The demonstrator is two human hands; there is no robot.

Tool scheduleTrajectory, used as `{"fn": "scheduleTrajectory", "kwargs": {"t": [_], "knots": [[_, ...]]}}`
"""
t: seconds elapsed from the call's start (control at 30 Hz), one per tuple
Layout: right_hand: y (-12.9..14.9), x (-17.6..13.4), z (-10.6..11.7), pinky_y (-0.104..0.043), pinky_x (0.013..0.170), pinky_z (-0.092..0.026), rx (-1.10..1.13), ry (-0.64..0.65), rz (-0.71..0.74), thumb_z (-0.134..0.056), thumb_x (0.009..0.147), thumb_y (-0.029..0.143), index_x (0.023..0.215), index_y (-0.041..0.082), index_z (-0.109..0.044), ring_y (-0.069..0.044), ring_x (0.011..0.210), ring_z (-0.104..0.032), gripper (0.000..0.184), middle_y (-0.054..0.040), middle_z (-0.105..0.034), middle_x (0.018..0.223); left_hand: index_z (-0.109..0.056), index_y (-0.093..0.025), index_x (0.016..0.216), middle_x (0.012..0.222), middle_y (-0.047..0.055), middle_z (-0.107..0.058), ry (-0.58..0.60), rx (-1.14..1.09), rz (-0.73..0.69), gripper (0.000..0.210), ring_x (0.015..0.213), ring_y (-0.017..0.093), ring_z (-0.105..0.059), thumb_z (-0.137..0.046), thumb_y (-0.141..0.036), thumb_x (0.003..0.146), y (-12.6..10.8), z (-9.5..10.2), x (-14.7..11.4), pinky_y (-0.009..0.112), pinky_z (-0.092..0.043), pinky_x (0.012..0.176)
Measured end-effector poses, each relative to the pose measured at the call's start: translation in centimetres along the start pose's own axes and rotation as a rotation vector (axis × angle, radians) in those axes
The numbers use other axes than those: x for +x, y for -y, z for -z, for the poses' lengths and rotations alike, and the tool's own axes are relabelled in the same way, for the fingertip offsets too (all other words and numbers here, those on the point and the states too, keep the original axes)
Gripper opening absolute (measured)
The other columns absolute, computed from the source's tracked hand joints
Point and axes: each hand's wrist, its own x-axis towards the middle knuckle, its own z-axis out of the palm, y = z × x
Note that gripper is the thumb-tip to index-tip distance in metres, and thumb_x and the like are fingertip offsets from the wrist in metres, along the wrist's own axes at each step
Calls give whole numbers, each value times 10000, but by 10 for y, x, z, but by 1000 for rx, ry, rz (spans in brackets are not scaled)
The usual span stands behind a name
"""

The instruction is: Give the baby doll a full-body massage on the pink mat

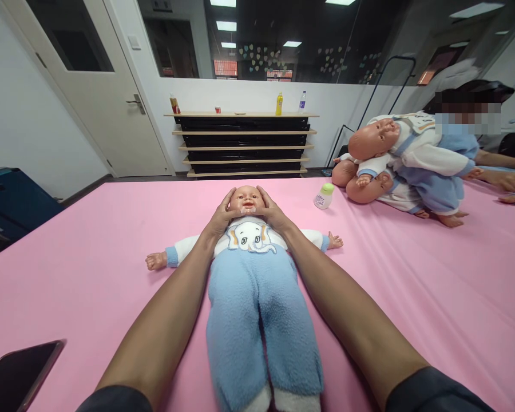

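I have the left hand and the right hand laid on either side of the head of a doll, each grip wide, with fingers up along its cheeks and thumbs pointing toward each other below its mouth. The doll lies face up in the middle of the pink tabletop, head at the far end, arms out to left and right, legs near me. I see a small bottle far right of its head, more dolls piled beyond that, and a phone near left.
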Motion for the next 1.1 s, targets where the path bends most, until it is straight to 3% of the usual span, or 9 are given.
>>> {"fn": "scheduleTrajectory", "kwargs": {"t": [0.43, 0.6, 0.87, 1.1], "knots": [[-8, 6, 5, -480, 1033, -453, 28, 7, -6, -691, 656, 182, 1482, 333, -259, -256, 1198, -547, 944, 0, -480, 1390, -258, -301, 1500, 1378, 107, -504, -7, -20, 4, 1021, 1158, 307, -584, -778, -165, 632, 0, -1, 0, 419, -483, 995], [-6, 3, 2, -467, 1055, -436, 85, 12, -3, -691, 717, 277, 1492, 305, -246, -249, 1197, -552, 894, -22, -483, 1391, -249, -295, 1503, 1388, 117, -495, 14, -60, -5, 953, 1177, 306, -573, -753, -226, 697, 0, 0, -1, 445, -457, 1023], [1, -3, 1, -440, 1089, -406, -69, 9, 33, -814, 611, 242, 1485, 326, -249, -257, 1325, -428, 1044, 2, -379, 1475, -261, -325, 1494, 1448, 111, -426, 22, 46, -20, 1080, 1194, 324, -557, -830, -158, 590, -4, -2, -3, 459, -452, 1026], [-3, 2, 2, -479, 1055, -445, 16, -2, -8, -744, 632, 185, 1485, 327, -261, -286, 1276, -481, 990, 1, -430, 1438, -249, -307, 1501, 1377, 101, -509, 8, -13, 3, 1029, 1168, 302, -577, -782, -167, 632, -1, -2, -1, 427, -474, 1006]]}}
